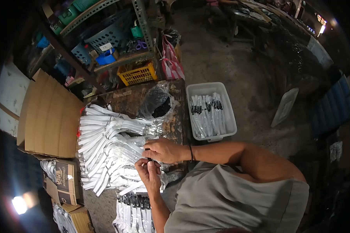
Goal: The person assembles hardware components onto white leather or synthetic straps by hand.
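My right hand (163, 150) is closed in a pinch on a small black piece (147, 150), perhaps a plastic clip. Just below it, my left hand (148, 173) is also closed, its fingertips at the lower end of the same black piece. Both hands are over a wide pile of white straps (112, 134), fanned out on a worn wooden table (179, 116). The piece is too small and too covered by fingers to make out fully. Near the hands lies a clear plastic bag (159, 103) with dark contents.
To the right stands a white plastic bin (232, 116) of bagged straps with black ends. More black-ended straps (134, 211) lie below my left wrist. Cardboard (50, 116) stands at left, above an open carton (66, 180). Behind are a metal shelf (144, 27) and a yellow crate (138, 73).
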Available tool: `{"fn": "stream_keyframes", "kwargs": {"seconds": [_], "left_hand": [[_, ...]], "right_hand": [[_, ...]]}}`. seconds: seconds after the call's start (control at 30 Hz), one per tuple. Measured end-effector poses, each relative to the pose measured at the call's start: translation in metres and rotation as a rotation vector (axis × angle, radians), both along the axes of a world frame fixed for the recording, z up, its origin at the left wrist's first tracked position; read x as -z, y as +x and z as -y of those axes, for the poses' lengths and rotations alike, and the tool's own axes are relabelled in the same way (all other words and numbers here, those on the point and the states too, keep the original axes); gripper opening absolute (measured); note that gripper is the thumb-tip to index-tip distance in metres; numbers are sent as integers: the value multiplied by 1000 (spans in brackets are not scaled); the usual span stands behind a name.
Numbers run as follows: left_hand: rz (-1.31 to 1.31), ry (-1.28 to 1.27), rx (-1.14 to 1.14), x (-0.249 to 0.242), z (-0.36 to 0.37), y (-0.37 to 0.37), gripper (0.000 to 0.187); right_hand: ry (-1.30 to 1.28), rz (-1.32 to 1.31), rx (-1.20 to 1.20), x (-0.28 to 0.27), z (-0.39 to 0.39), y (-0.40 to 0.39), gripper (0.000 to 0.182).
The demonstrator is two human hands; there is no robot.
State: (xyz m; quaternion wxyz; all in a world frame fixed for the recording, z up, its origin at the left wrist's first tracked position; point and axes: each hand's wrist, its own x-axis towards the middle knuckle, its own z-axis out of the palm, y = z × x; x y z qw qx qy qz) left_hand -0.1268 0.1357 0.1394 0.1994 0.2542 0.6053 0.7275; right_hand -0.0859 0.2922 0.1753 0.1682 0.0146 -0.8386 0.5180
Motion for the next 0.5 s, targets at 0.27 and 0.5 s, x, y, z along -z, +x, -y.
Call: {"fn": "stream_keyframes", "kwargs": {"seconds": [0.27, 0.5], "left_hand": [[-5, -89, 1, -3, -1, -3, 24], [-100, -69, -81, 7, 2, -3, 23]], "right_hand": [[32, -18, -26, 3, 2, 4, 31], [110, -90, -56, 4, 6, 3, 25]]}}
